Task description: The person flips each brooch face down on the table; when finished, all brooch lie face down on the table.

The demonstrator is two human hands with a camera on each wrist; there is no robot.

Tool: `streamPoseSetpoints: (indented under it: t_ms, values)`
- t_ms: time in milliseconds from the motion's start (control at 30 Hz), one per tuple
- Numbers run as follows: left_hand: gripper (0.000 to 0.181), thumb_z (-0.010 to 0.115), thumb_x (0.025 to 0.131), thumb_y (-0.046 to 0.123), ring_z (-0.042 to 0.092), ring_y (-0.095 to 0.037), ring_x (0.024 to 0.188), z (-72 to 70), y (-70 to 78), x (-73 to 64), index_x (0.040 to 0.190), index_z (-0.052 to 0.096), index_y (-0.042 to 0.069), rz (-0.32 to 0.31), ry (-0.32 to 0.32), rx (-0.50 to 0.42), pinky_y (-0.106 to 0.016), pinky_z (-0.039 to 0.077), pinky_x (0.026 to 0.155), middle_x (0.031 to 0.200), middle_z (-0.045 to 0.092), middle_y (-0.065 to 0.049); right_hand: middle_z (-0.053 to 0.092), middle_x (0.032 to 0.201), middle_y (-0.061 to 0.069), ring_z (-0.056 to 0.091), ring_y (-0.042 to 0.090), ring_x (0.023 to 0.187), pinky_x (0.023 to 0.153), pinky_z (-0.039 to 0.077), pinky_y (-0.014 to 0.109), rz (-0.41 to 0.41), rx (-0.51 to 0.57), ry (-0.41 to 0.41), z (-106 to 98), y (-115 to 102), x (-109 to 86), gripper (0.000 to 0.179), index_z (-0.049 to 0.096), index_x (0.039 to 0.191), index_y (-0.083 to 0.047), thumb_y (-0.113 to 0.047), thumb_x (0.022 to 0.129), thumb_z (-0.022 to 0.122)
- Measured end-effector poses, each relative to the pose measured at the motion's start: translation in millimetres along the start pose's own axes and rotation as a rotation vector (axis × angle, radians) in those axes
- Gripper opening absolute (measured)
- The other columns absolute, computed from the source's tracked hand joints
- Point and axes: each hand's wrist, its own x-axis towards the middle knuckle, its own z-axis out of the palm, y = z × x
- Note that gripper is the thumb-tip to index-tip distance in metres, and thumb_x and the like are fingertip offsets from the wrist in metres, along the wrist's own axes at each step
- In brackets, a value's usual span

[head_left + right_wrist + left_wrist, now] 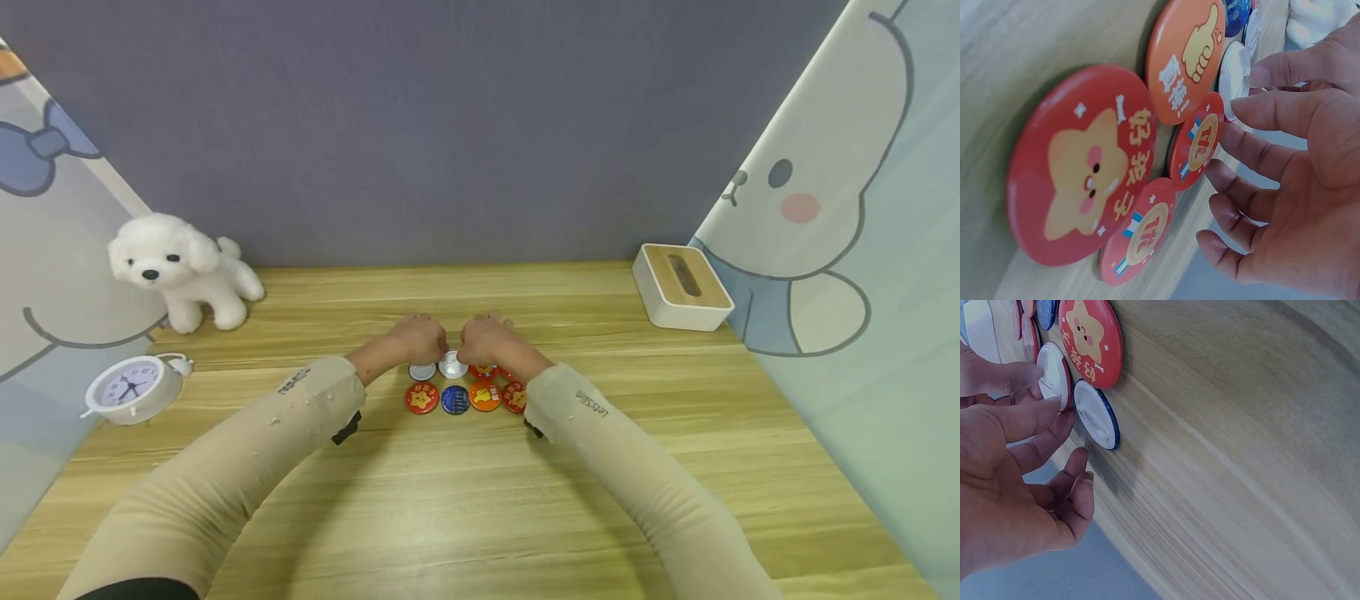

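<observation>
A round pin badge (453,365) lies back up between both hands, its white back and red rim visible in the left wrist view. My left hand (420,338) pinches one edge with thumb and index finger, the other fingers loosely bent. From the opposite side, my right hand (486,343) holds the edge between thumb and index finger. Beside the left fingers is a blue-rimmed badge (1096,415), also back up, its pin showing. Two red medal badges (1199,145) lie near the right fingers, partly covered by that hand in the head view.
A nearer row holds a red star badge (422,398), a blue badge (455,400), an orange thumb badge (484,396) and another red star badge (1085,165). A plush dog (183,271) and alarm clock (135,389) stand left; a tissue box (681,287) sits back right.
</observation>
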Motion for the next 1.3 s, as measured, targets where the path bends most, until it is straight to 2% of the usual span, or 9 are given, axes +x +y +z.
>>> streamPoseSetpoints:
  t_ms: [167, 267, 433, 633, 800, 1167, 1233, 1300]
  values:
    - [0.024, 0.058, 0.098, 0.019, 0.059, -0.028, 0.108, -0.6, 1.0, -0.4, 0.085, 0.075, 0.007, 0.009, 0.006, 0.016, -0.043, 0.037, 0.097, 0.093, 0.074, -0.004, 0.055, 0.090, 0.005, 0.041, 0.026, 0.099, 0.087, 0.032, 0.042, -0.003, -0.009, 0.003, 0.3, -0.4, 0.5, 0.029, 0.052, 0.061, -0.015, -0.020, 0.088, 0.061]
    - [0.022, 0.059, 0.096, 0.018, 0.058, -0.029, 0.108, -0.6, 1.3, -0.9, 0.086, 0.076, 0.007, 0.013, 0.010, 0.015, -0.043, 0.037, 0.096, 0.095, 0.074, -0.005, 0.056, 0.092, 0.006, 0.041, 0.026, 0.099, 0.086, 0.032, 0.041, -0.005, -0.020, 0.004, 0.6, -0.7, 0.7, 0.028, 0.052, 0.062, -0.015, -0.020, 0.088, 0.061]
    - [0.019, 0.061, 0.095, 0.017, 0.058, -0.029, 0.111, 0.6, 1.2, -0.3, 0.091, 0.076, 0.007, 0.013, 0.011, 0.017, -0.044, 0.037, 0.099, 0.101, 0.075, -0.005, 0.056, 0.094, 0.006, 0.041, 0.026, 0.100, 0.086, 0.031, 0.040, 0.001, -0.027, 0.000, 1.2, -1.4, 0.8, 0.027, 0.054, 0.064, -0.014, -0.021, 0.089, 0.061]
    - [0.019, 0.060, 0.095, 0.018, 0.058, -0.030, 0.113, 1.9, 0.5, 1.2, 0.090, 0.076, 0.007, 0.011, 0.008, 0.020, -0.045, 0.037, 0.101, 0.098, 0.075, -0.005, 0.056, 0.096, 0.006, 0.041, 0.027, 0.101, 0.087, 0.032, 0.041, 0.002, -0.026, -0.004, 1.6, -1.7, 1.4, 0.027, 0.054, 0.064, -0.015, -0.020, 0.089, 0.061]
    - [0.020, 0.060, 0.096, 0.018, 0.059, -0.031, 0.113, 1.7, -0.2, 2.3, 0.088, 0.075, 0.007, 0.010, 0.006, 0.024, -0.045, 0.037, 0.101, 0.095, 0.074, -0.005, 0.056, 0.096, 0.006, 0.041, 0.028, 0.102, 0.086, 0.030, 0.041, 0.001, -0.018, -0.010, 1.2, -1.4, 1.9, 0.026, 0.053, 0.064, -0.015, -0.019, 0.089, 0.060]
    - [0.022, 0.057, 0.098, 0.019, 0.058, -0.030, 0.111, -0.3, 0.2, 2.3, 0.092, 0.076, 0.007, -0.008, -0.019, 0.015, -0.045, 0.036, 0.101, 0.100, 0.074, -0.006, 0.057, 0.101, 0.008, 0.041, 0.028, 0.104, 0.087, 0.031, 0.041, 0.012, -0.030, -0.012, 0.1, -2.1, 2.8, 0.023, 0.055, 0.067, -0.015, -0.019, 0.089, 0.060]
    - [0.021, 0.058, 0.098, 0.019, 0.058, -0.030, 0.111, -0.2, 0.2, 2.2, 0.092, 0.076, 0.007, -0.008, -0.020, 0.012, -0.045, 0.036, 0.101, 0.101, 0.074, -0.005, 0.056, 0.096, 0.007, 0.041, 0.028, 0.103, 0.086, 0.031, 0.041, 0.006, -0.024, -0.013, -0.1, -1.5, 2.9, 0.024, 0.055, 0.066, -0.015, -0.019, 0.089, 0.060]
    - [0.021, 0.058, 0.097, 0.018, 0.059, -0.028, 0.104, -0.9, -0.4, 2.8, 0.088, 0.074, 0.008, -0.002, -0.022, 0.017, -0.046, 0.037, 0.102, 0.095, 0.073, -0.004, 0.055, 0.087, 0.005, 0.043, 0.028, 0.101, 0.085, 0.032, 0.041, -0.006, -0.009, -0.013, -1.7, 0.1, 2.3, 0.025, 0.054, 0.064, -0.015, -0.019, 0.088, 0.060]
